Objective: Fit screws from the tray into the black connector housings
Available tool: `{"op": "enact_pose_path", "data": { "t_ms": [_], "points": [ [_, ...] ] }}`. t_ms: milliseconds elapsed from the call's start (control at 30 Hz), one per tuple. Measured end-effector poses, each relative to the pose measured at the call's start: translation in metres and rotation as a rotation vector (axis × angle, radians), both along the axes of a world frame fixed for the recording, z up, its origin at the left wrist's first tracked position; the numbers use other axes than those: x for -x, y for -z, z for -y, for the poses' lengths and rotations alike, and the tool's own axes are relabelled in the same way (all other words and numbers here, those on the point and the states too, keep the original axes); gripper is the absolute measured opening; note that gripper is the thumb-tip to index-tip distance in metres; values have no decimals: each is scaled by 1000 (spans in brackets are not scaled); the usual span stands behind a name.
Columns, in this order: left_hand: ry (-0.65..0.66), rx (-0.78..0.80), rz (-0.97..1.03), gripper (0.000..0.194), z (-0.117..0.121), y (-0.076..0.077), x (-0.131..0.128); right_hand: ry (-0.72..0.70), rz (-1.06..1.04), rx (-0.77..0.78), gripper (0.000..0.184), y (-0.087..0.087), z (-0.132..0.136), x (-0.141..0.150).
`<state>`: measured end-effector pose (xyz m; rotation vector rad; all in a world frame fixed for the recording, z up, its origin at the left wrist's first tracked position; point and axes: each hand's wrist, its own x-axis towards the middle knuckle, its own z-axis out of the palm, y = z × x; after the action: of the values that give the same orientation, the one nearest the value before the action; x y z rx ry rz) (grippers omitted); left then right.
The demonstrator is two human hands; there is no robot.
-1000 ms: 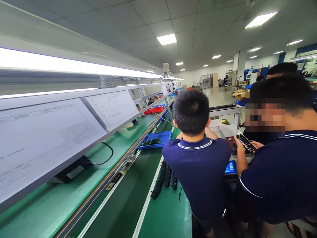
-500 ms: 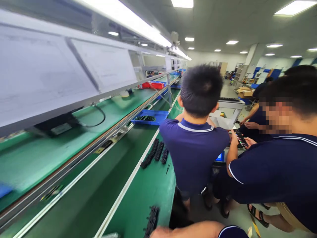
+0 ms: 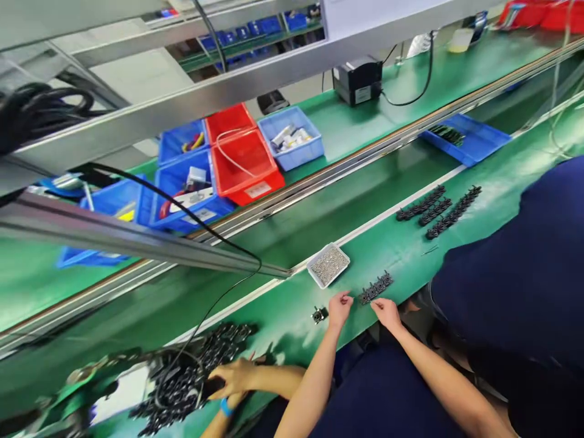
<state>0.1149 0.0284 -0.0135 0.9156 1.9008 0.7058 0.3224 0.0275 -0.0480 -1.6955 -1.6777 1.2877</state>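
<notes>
My left hand (image 3: 340, 306) and my right hand (image 3: 387, 312) rest on the green bench (image 3: 292, 316), either side of a short strip of black plastic parts (image 3: 375, 287). Pinched fingers of my left hand sit just off the strip's left end; what they hold is too small to make out. Curled fingertips of my right hand touch the strip's near edge. A single small black part (image 3: 319, 314) lies left of my left hand. Just beyond stands a white tray of tiny metal pieces (image 3: 328, 264).
Another person's hands (image 3: 235, 380) work in a pile of black parts (image 3: 191, 377) at lower left. A navy-shirted co-worker (image 3: 524, 274) fills the right. More black strips (image 3: 438, 210) lie farther along. Blue bins (image 3: 187, 188), red bins (image 3: 244, 161) and a metal rail (image 3: 137, 237) lie behind the conveyor.
The view has swung from the aisle and the co-workers' backs down and left to the bench. My hands, the tray and the bins have come into view.
</notes>
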Motion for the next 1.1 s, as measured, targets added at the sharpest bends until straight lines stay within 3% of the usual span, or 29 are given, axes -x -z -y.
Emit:
{"op": "enact_pose_path", "data": {
  "t_ms": [100,367,600,833,1033,1100],
  "points": [
    [95,-56,-5,41,-4,12,-9,-37,56,2,35,2,-3,3],
    [205,30,-100,44,-18,28,-11,-1,179,115,30,-1,-14,12],
    [221,115,-146,42,-30,39,-15,43,214,189,28,-1,-16,12],
    [236,110,-165,29,-31,33,-17,-139,310,34,24,-8,-10,7],
    [505,74,-173,56,-17,26,-8,-265,384,-29,26,-14,-10,7],
    [541,53,-227,51,-11,21,-6,-285,381,-33,27,-16,-14,10]
  ]
}}
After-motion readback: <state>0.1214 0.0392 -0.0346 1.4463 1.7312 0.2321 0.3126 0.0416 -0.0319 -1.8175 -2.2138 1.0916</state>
